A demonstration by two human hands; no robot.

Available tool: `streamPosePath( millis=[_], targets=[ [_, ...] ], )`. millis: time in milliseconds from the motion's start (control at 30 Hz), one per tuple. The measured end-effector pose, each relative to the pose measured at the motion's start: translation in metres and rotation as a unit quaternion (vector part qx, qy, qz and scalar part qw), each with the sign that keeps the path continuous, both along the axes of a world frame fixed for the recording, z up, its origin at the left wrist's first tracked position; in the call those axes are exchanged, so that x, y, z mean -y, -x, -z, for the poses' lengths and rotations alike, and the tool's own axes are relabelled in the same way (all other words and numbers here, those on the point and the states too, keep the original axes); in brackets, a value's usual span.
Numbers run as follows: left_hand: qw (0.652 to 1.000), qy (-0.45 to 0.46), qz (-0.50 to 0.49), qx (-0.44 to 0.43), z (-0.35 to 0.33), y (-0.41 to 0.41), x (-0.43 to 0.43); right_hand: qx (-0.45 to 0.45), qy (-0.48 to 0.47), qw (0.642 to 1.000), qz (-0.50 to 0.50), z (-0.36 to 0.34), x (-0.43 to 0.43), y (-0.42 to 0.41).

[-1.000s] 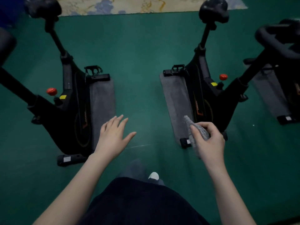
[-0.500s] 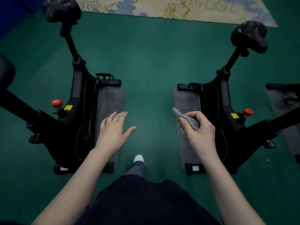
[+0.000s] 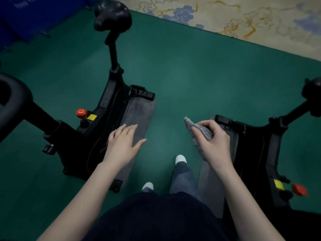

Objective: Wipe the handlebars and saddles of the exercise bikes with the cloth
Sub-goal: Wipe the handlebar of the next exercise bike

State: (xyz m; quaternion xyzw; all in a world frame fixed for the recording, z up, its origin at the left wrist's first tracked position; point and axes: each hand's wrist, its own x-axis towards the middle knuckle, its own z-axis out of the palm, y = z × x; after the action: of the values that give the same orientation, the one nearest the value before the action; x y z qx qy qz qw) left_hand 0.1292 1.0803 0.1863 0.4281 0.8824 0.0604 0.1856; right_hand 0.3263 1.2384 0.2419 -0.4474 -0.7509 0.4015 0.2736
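Two black exercise bikes flank me on a green floor. The left bike (image 3: 97, 129) shows its black saddle (image 3: 112, 14) at the top and part of its handlebar (image 3: 12, 96) at the far left edge. Only the frame of the right bike (image 3: 260, 153) and the edge of its saddle (image 3: 312, 94) are in view at the right. My right hand (image 3: 213, 141) grips a bunched grey cloth (image 3: 198, 131) in the air between the bikes. Over the left bike's base my left hand (image 3: 123, 145) hovers with straight fingers, holding nothing.
A grey mat (image 3: 137, 122) lies under the left bike and another grey mat (image 3: 210, 185) under the right one. Each bike has a red knob (image 3: 81, 113). My legs and white shoes (image 3: 180, 160) stand in the green aisle. A patterned carpet (image 3: 243, 18) runs along the top.
The view has swung left and forward between the bikes. The right bike has slid toward the right edge and the left saddle has come closer. Both hands keep their poses.
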Motion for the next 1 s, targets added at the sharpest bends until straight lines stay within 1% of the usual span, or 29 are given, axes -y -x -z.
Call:
streamPosePath(
  millis=[233, 367, 500, 633, 767, 1000],
  targets=[
    [0.993, 0.03, -0.115, 0.01, 0.003, -0.003, -0.068, -0.002, -0.008, 0.994, -0.107, 0.004, -0.118, 0.026],
    [0.988, 0.022, -0.156, 0.005, -0.005, -0.01, -0.113, 0.012, -0.005, 0.991, -0.136, 0.004, -0.189, 0.033],
    [0.978, 0.017, -0.21, 0.002, -0.01, -0.014, -0.137, 0.025, 0.005, 0.985, -0.168, 0.004, -0.237, 0.055],
    [0.963, 0.033, -0.266, 0.006, -0.01, -0.009, -0.14, 0.008, 0.011, 0.974, -0.227, 0.003, -0.251, 0.095],
    [0.948, 0.045, -0.314, 0.004, -0.007, 0.008, -0.141, -0.007, 0.023, 0.953, -0.302, 0.005, -0.248, 0.146],
    [0.924, 0.03, -0.38, 0.021, 0.008, 0.065, -0.152, -0.023, 0.0, 0.913, -0.408, 0.004, -0.237, 0.247]
  ],
)
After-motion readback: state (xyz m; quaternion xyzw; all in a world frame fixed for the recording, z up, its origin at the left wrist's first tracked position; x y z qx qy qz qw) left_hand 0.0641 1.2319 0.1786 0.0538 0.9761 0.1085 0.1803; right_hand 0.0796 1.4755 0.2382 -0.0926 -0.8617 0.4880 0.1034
